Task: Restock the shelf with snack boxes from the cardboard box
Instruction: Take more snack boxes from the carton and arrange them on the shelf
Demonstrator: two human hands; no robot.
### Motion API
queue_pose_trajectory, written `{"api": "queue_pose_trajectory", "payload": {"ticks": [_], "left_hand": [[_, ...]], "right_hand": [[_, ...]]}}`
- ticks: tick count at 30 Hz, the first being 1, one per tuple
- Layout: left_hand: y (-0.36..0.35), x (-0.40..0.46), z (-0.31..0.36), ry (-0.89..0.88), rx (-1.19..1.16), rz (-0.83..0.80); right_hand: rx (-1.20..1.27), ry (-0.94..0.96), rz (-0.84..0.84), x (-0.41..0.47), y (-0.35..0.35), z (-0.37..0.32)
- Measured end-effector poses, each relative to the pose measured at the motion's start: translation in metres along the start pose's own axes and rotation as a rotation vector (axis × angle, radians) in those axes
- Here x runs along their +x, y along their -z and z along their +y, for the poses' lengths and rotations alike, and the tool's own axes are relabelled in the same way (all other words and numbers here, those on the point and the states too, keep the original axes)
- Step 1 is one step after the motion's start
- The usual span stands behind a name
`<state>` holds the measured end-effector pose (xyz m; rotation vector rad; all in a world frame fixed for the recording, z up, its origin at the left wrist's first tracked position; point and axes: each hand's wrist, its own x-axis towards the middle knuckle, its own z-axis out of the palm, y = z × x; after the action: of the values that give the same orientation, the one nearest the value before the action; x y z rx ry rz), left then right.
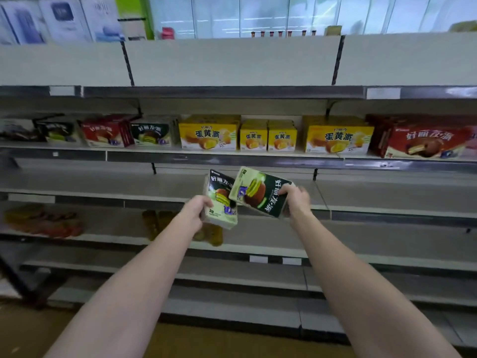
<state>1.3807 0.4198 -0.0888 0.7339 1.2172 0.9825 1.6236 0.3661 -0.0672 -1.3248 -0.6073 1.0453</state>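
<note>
both arms are out in front of the shelving, each with a box in hand. the left hand [197, 209] has its fingers curled round the left edge of a green snack box [221, 200], held roughly upright with the printed front facing the camera. the right hand [296, 198] grips a second green snack box [259, 192] at its right end, fingers wrapped over the top edge, and this one is tipped hard over so its lettering runs sideways. the two boxes overlap at their near corners, the tilted one lying in front, and both hang in the air before the bare grey shelf [129, 186] below the stocked row, touching no shelf at all. up on the stocked shelf [232, 153] stands a line of boxes: two dark green boxes [152, 134] and a red box [107, 133] to the left, yellow boxes [209, 134] large and small through the middle, and a big red box [426, 140] on the far right. lower left there are blurred orange packets [44, 220], too smeared to read. the cardboard box is out of view.
</note>
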Motion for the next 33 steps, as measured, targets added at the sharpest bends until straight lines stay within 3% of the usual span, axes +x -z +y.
{"api": "queue_pose_trajectory", "payload": {"ticks": [12, 26, 33], "left_hand": [[0.05, -0.018, 0.002, -0.093, -0.086, -0.015], [0.11, -0.037, 0.04, -0.191, -0.008, 0.181], [0.143, -0.026, 0.063, -0.226, -0.019, 0.188]], "right_hand": [[0.186, -0.023, 0.052, -0.051, -0.048, 0.023], [0.126, 0.04, -0.045, -0.065, -0.119, 0.019], [0.122, 0.004, -0.099, -0.07, -0.155, 0.022]]}}
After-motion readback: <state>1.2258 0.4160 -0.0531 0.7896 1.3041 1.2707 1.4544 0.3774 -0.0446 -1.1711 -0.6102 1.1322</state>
